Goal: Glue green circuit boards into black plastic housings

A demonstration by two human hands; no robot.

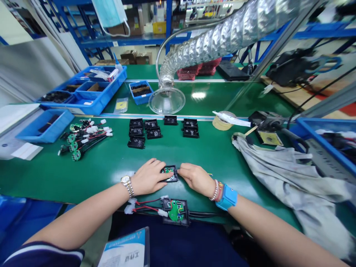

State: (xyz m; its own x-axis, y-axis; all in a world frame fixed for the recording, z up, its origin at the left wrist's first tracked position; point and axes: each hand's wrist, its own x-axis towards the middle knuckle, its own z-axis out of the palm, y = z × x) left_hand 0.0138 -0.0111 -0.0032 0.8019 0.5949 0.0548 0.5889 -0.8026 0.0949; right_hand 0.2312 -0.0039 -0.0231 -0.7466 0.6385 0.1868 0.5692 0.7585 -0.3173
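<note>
From the head view, the left hand [148,177] and right hand [196,180] close on a small black housing [172,178] from either side — the fingers partly hide its green circuit board [167,170]. A second, wired housing [185,218] lies just below, at the near edge of the green bench mat [91,178] — the mat extends past both hands.

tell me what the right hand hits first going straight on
The small black housing with a green circuit board, right at the fingertips of the right hand; they may already touch it.
</note>
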